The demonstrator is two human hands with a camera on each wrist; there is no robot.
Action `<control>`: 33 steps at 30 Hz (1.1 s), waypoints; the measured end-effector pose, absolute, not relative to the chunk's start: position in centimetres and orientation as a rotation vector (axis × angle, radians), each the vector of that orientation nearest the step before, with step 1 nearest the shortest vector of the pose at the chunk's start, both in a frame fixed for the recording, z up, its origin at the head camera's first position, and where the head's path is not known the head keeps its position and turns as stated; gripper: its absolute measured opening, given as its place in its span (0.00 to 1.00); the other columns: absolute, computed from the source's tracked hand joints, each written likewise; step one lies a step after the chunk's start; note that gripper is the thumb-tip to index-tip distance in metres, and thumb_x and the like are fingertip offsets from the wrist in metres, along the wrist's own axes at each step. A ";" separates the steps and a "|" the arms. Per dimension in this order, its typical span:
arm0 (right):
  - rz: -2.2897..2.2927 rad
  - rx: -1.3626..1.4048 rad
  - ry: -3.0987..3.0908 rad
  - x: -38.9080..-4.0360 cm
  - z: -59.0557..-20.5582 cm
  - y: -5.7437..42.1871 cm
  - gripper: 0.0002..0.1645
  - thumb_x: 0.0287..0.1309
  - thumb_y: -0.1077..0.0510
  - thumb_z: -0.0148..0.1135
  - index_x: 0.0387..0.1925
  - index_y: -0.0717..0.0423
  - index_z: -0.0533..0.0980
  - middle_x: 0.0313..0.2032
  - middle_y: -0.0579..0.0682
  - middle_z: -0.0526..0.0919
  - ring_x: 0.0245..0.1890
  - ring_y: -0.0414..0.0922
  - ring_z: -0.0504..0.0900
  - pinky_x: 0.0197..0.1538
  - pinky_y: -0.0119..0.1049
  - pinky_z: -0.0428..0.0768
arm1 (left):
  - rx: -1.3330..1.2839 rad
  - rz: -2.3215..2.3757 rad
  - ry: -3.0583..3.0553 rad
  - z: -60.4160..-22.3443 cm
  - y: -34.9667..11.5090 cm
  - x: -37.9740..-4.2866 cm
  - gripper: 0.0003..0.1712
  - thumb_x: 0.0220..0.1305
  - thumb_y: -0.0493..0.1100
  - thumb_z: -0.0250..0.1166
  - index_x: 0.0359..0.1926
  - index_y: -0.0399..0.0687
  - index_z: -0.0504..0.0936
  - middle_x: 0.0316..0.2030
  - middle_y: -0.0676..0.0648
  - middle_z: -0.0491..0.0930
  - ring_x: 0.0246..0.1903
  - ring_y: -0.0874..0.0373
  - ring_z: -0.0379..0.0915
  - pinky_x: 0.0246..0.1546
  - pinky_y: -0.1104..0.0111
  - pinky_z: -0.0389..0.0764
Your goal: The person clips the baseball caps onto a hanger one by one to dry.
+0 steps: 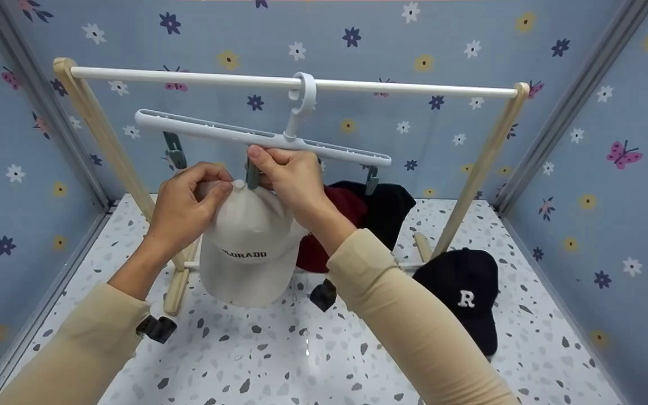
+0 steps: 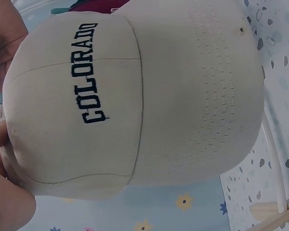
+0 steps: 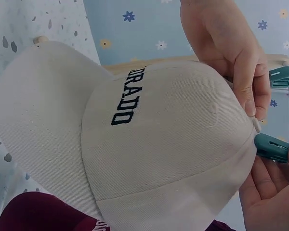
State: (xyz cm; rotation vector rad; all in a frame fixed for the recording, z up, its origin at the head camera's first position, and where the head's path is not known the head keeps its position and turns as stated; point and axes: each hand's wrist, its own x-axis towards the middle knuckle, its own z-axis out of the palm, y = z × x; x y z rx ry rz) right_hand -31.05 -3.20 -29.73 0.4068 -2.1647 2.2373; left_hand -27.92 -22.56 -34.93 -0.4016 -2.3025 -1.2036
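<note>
A cream baseball cap (image 1: 248, 225) with COLORADO lettering hangs brim down below a pale blue clip hanger (image 1: 211, 131). My left hand (image 1: 180, 208) pinches the top of its crown beside the button, thumb against the fabric. With its thumb and fingers, my right hand (image 1: 298, 180) holds a dark green clip (image 1: 252, 175) at the crown's top. In the right wrist view, the clip (image 3: 273, 148) meets the cap (image 3: 168, 139) close to the button; whether its jaws grip the fabric I cannot tell. The hanger tilts, its left end higher.
The hanger's hook rests on the white rod (image 1: 189, 77) of a wooden stand. More green clips hang at its left (image 1: 175, 152) and right (image 1: 372, 180). Behind are a dark red cap (image 1: 352, 205) and a black cap (image 1: 394, 216). A black R cap (image 1: 470, 287) sits at right.
</note>
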 end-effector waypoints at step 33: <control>1.980 0.460 -2.224 -31.0 -30.0 -2.7 0.14 0.68 0.49 0.73 0.40 0.55 0.92 0.33 0.45 0.92 0.38 0.33 0.81 0.43 0.29 0.81 | -0.285 -1.322 -2.180 -34.9 -20.7 -27.4 0.15 0.76 0.49 0.67 0.52 0.42 0.84 0.43 0.50 0.86 0.38 0.62 0.79 0.40 0.77 0.77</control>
